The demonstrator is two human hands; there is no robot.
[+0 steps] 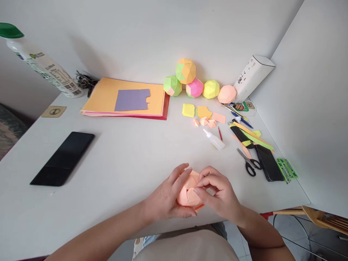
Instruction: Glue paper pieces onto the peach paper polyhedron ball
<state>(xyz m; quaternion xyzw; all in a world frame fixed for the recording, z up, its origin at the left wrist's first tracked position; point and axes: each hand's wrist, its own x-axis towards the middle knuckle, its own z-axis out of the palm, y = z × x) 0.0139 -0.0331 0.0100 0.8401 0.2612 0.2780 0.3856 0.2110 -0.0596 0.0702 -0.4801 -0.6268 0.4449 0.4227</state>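
A peach folded-paper ball point(187, 195) is held between my hands over the front of the white table. My left hand point(174, 194) cups it from the left, fingers over its top and thumb below. On the right, my right hand point(217, 190) pinches a facet at the ball's edge between thumb and fingers. A gap shows among the facets near the middle. Beyond the hands lie a white glue bottle point(214, 139), a thin red stick point(220, 133) and several small folded peach pieces point(211, 124).
Finished-looking paper balls point(185, 71) line the back wall beside a white box point(254, 78). Scissors point(249, 162), paper strips point(255, 139) and a black phone point(268, 163) lie right. A paper stack point(100, 98), dark tablet-like slab point(63, 158) and tall bottle point(49, 67) are left.
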